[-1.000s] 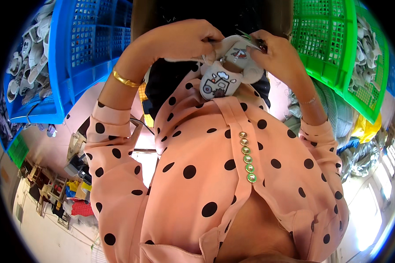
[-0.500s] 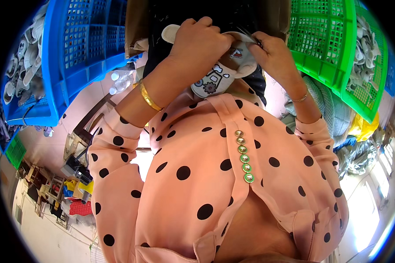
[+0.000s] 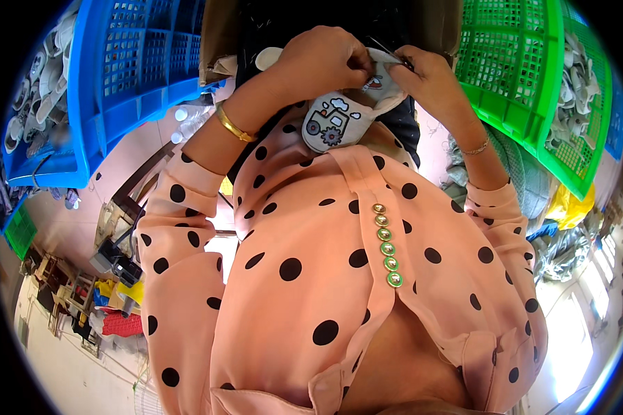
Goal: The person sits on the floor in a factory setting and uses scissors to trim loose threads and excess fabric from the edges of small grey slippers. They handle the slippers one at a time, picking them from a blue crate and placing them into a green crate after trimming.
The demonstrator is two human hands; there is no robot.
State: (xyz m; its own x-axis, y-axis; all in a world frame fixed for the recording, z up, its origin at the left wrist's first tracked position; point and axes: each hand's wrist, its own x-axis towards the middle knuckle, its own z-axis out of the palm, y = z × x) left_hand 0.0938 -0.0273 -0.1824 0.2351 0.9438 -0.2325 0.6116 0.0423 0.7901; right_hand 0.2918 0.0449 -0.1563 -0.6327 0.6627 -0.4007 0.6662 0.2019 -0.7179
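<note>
A pale grey fabric shoe piece (image 3: pixel 333 123) with a tractor print lies over my lap, its printed side facing up. Its curved edge and lining, with another small printed motif, show between my hands. My left hand (image 3: pixel 323 63) is closed in a pinch above the piece; what its fingertips hold, if anything, is hidden. My right hand (image 3: pixel 429 77) is closed around small dark-handled scissors (image 3: pixel 408 64), a thin blade pointing left. Its thumb rests by the right edge of the fabric. Left of my left hand, a pale rounded piece (image 3: pixel 268 58) partly shows.
A blue plastic crate (image 3: pixel 128 104) with pale fabric pieces beside it stands at left. A green crate (image 3: pixel 509 83) stands at right, with more pale pieces (image 3: pixel 574 90) beyond. Clear plastic bottles (image 3: pixel 187 124) stand on the floor. A yellow bag (image 3: pixel 571 207) lies lower right.
My left hand has turned and its fingers have drawn in above the fabric, uncovering more of the tractor print. My right hand stays nearly in place.
</note>
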